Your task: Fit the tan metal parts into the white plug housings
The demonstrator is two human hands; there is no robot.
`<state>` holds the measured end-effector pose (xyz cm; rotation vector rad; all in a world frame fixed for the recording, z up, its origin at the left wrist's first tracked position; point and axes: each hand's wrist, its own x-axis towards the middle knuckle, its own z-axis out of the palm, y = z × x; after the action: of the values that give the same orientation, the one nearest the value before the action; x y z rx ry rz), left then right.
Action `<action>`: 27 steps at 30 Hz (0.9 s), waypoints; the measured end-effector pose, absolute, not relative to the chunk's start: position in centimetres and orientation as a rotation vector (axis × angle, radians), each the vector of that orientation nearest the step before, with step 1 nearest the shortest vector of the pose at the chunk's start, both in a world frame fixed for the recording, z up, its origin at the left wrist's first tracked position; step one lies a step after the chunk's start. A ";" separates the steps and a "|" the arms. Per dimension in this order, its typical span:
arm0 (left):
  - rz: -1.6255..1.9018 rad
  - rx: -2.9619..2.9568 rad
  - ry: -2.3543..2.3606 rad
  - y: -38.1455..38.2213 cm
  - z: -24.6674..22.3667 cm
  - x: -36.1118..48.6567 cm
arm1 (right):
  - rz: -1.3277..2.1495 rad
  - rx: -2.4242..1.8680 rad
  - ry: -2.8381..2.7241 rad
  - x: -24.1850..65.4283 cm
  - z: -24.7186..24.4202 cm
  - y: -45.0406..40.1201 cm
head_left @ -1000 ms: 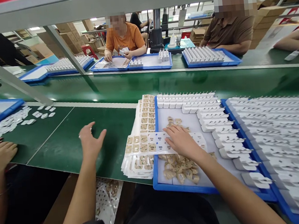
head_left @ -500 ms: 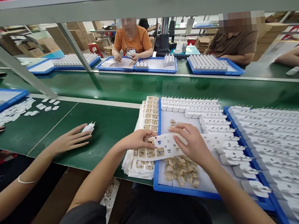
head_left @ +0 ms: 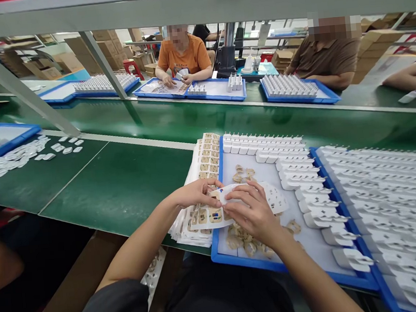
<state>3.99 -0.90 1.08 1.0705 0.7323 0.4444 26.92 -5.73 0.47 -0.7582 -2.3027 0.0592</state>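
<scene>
A white label sheet (head_left: 203, 218) with tan stickers at its left part lies across the near blue tray's left edge. My left hand (head_left: 197, 194) grips it by the upper edge, thumb and fingers pinched. My right hand (head_left: 251, 210) is on the sheet just to the right, its fingers bent together at the surface; whether they hold a sticker is hidden. Under and left of the sheet is a stack of similar sheets (head_left: 208, 161). Tan scraps (head_left: 244, 172) lie in the blue tray (head_left: 250, 263), above and below the sheet. White plug housings (head_left: 293, 173) stand in rows along its far and right sides.
A second blue tray (head_left: 388, 295), full of white housings, adjoins at the right. White pieces (head_left: 14, 156) are scattered at the left. A metal post (head_left: 23, 84) slants down there. Across the green bench (head_left: 175, 117) people sit behind trays.
My right hand has come left and down towards my left hand, and the sheet now bends and curls at the right. The neighbour's hand and white plug at the left have gone from the bench.
</scene>
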 end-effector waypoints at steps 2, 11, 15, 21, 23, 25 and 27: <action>0.444 1.059 0.735 -0.9 1.2 4.1 | 0.061 -0.746 -2.276 27.1 0.3 -5.9; 0.411 1.108 0.750 -0.7 0.6 5.0 | 0.237 -0.787 -2.164 27.4 0.2 -6.6; 0.384 1.145 0.744 -0.6 0.4 5.4 | 0.328 -0.812 -2.155 27.2 0.2 -6.6; 0.395 1.148 0.759 -0.6 0.2 5.5 | 0.331 -0.809 -2.191 27.3 0.0 -6.4; 0.396 1.145 0.762 -0.6 0.1 5.6 | 0.347 -0.812 -2.192 27.4 -0.1 -6.4; 0.395 1.144 0.772 -0.6 0.0 5.6 | 0.366 -0.816 -2.194 27.5 -0.1 -6.3; 0.392 1.147 0.784 -0.5 -0.1 5.6 | 0.400 -0.813 -2.204 27.7 0.0 -6.3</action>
<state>5.57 -0.53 -0.09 1.1474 0.7844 0.3924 27.67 -6.32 -0.04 -0.8130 -2.2035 0.3998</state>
